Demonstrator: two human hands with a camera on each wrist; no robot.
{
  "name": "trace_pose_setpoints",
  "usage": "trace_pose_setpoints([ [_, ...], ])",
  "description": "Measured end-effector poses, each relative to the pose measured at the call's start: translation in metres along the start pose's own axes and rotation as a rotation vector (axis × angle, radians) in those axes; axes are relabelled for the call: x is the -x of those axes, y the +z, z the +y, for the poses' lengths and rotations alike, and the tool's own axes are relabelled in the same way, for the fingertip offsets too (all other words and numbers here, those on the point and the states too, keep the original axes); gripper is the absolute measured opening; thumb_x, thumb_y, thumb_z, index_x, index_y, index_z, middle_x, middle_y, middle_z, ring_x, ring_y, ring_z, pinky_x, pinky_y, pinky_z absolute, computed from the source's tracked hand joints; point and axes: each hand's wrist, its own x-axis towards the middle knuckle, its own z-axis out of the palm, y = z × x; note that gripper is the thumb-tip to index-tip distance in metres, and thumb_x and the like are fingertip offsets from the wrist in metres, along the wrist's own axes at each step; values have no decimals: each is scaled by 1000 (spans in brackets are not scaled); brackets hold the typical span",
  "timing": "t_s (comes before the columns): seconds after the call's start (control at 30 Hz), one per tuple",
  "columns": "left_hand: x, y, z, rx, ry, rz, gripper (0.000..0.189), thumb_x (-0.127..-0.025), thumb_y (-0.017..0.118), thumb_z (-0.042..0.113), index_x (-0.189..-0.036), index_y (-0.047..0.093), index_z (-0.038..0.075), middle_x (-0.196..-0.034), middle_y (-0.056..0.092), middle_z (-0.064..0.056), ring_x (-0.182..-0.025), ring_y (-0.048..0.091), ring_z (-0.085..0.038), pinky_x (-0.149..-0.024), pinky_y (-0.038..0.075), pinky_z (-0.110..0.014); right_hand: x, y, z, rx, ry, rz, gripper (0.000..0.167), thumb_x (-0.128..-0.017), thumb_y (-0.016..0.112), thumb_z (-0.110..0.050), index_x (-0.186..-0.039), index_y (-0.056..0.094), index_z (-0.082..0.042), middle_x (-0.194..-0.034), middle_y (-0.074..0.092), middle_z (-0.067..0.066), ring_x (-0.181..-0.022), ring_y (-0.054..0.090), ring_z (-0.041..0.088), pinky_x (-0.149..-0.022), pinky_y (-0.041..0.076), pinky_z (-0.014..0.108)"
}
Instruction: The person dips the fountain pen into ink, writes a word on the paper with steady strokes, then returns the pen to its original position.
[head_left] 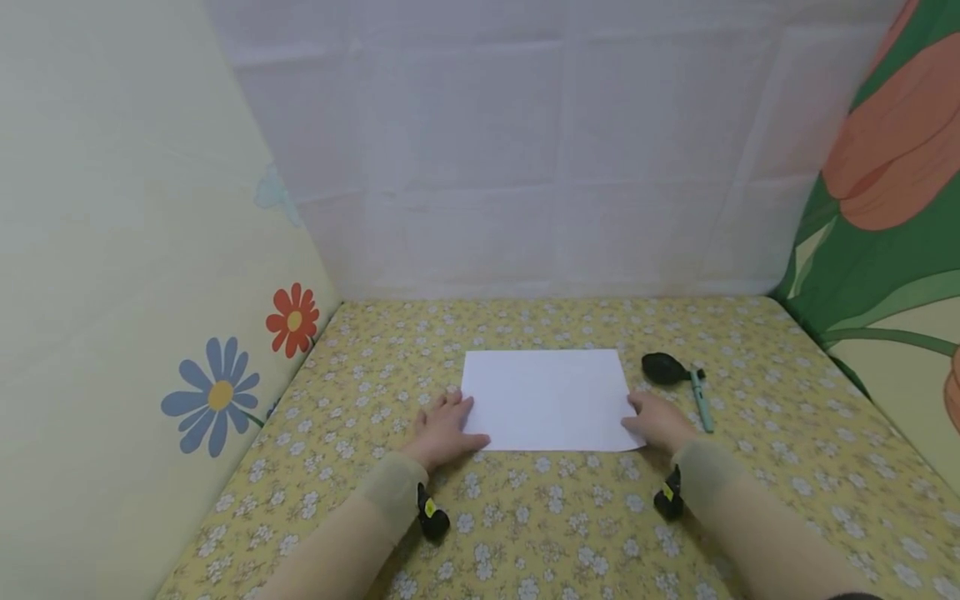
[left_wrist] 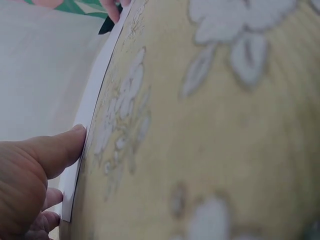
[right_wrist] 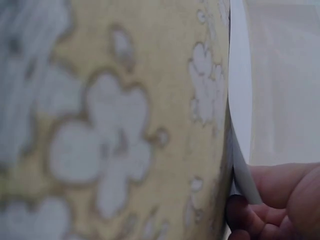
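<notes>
One white paper sheet point(head_left: 547, 402) against uncurled left hand point(head_left: 441, 431), pinched by right hand point(head_left: 660, 419), on yellow floral tablecloth point(head_left: 540, 517), white drape point(head_left: 562, 167) behind.

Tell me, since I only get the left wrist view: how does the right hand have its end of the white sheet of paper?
Observer: The right wrist view shows the right hand pinching the white sheet of paper near a corner, which curves up off the yellow floral tablecloth.
Operator: Anything lying to the right of that hand?
Observer: Yes, in the head view a pale green pen lies there, its far end by the nozzle of a black bulb blower.
Operator: I see the sheet almost edge-on. Is there any marking on it?
Observer: The head view shows no visible marks on its upper face.
</notes>
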Motion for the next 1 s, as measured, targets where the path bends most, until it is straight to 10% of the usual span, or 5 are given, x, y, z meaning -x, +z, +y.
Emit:
trace_pose_setpoints([
  [0.6,2,4,10,2,39,-26,81,-86,65,54,-150,35,14,-159,17,-13,-146,8,-36,-111,3,-65,12,-9,8,39,-7,8,54,-94,61,-15,-137,43,12,-140,41,33,-128,38,49,-105,31,58],
  [1.0,3,3,10,4,186,-134,60,-96,55,45,-149,38,22,-159,18,-2,-147,3,-31,-112,-4,-59,13,-10,8,26,-13,2,55,-94,61,-15,-137,42,12,-140,41,33,-128,38,50,-105,31,58],
])
